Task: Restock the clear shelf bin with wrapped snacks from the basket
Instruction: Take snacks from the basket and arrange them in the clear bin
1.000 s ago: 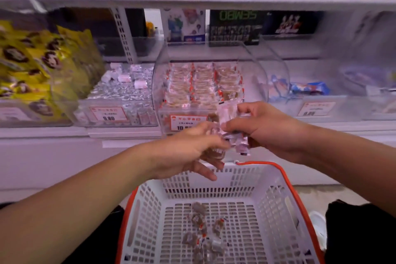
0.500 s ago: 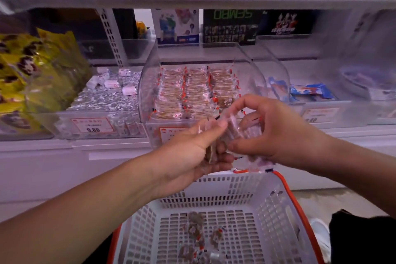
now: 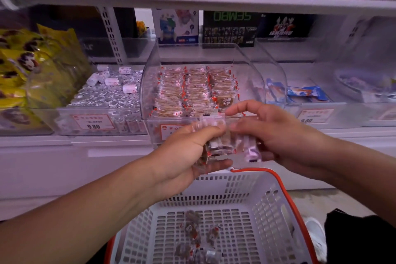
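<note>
Clear-wrapped snacks (image 3: 222,141), a small bunch too overlapped to count, are held above the basket (image 3: 267,199): the left hand (image 3: 188,154) cups them from 8 o'clock while the right hand (image 3: 272,135) pinches them from 3 o'clock. Judged step: squaring the bunch; the next move calls for a lift toward 12 o'clock into the clear shelf bin (image 3: 154,83), which shows three rows. Roughly eight loose snacks (image 3: 195,240) remain in the one basket.

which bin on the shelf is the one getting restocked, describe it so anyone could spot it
On the middle shelf, look straight behind the raised hands. It is the clear bin with curved side walls, holding three neat rows of red-edged wrapped snacks, between silver candies and blue packets.
</note>
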Tool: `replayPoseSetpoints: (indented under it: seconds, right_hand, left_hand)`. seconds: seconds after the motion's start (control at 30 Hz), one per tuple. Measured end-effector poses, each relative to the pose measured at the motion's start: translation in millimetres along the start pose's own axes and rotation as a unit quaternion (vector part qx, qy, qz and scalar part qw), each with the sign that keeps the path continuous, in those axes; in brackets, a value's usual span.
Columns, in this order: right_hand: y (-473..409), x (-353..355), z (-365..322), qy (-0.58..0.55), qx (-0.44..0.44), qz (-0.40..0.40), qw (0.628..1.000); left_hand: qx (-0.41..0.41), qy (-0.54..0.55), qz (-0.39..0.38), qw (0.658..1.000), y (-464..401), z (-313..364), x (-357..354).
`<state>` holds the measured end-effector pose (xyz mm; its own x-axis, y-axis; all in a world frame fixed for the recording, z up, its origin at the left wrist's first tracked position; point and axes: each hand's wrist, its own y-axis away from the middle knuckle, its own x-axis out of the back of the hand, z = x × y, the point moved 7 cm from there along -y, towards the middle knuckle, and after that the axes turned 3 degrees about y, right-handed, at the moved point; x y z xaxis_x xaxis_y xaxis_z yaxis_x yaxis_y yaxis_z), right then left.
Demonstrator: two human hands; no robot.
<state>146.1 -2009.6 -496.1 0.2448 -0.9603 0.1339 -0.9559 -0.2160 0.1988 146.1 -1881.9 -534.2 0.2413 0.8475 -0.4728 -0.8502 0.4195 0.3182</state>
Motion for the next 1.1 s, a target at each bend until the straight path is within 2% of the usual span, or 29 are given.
replayPoseSetpoints:
  seconds: [0.1, 0.17, 0.27, 0.5, 0.6, 0.7, 0.9, 1.1]
  right_hand:
    - [-4, 3, 0, -0.120, -0.019, -0.025, 0.992]
    - [-3, 5, -4, -0.158, -0.005, -0.068, 0.985]
    - [-3, 10, -6, -0.142, 0.019, -0.124, 0.982]
    - [-6, 12, 2, -0.150, 0.023, -0.172, 0.973]
    - [-9, 8, 6, -0.120, 0.036, -0.144, 0.982]
    - [-10, 6, 5, -0.094, 0.064, -0.084, 0.990]
    - [-3, 1, 1, 0.069, 0.141, 0.006, 0.988]
    - [-7, -8, 13, 0.034, 0.103, 0.039, 0.993]
  left_hand:
    - [0.029, 0.043, -0.027, 0.998, 1, -2, -2]
    - [0.037, 0.044, -0.055, 0.997, 2, -1, -5]
    - [0.039, 0.034, -0.058, 0.997, 2, 2, -3]
    - [0.108, 0.031, -0.111, 0.987, 7, -1, -8]
    - [0.116, 0.024, -0.138, 0.983, 7, -3, -13]
    - [0.100, 0.028, -0.121, 0.987, 6, -4, -12]
    - [0.079, 0.060, -0.114, 0.988, 5, -4, -9]
    - [0.070, 0.088, -0.078, 0.991, -1, -8, -9]
